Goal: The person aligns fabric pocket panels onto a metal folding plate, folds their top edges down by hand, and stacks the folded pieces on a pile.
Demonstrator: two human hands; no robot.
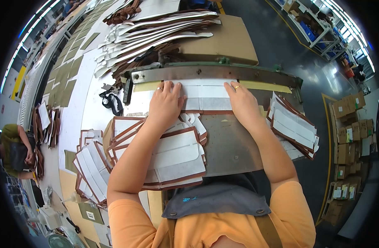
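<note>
A white panel with a brown lower edge (206, 93) lies across the metal bed of a bench machine, its far edge at the long steel bar (181, 74). My left hand (166, 101) rests on the panel's left end, fingers stretched forward. At the right end, my right hand (242, 101) presses down with its fingers extended, a ring on one of them. Neither hand is wrapped round anything. Below my left forearm is a loose stack of white, brown-edged panels (177, 153). More such panels (295, 126) lie to the right of my right forearm.
Long white and brown strips (156, 35) are heaped behind the bar, beside a brown board (226, 39). Black scraps (111, 102) lie left of the machine. Cardboard boxes (348, 136) stand on the floor at right. Another person (16, 149) works at far left.
</note>
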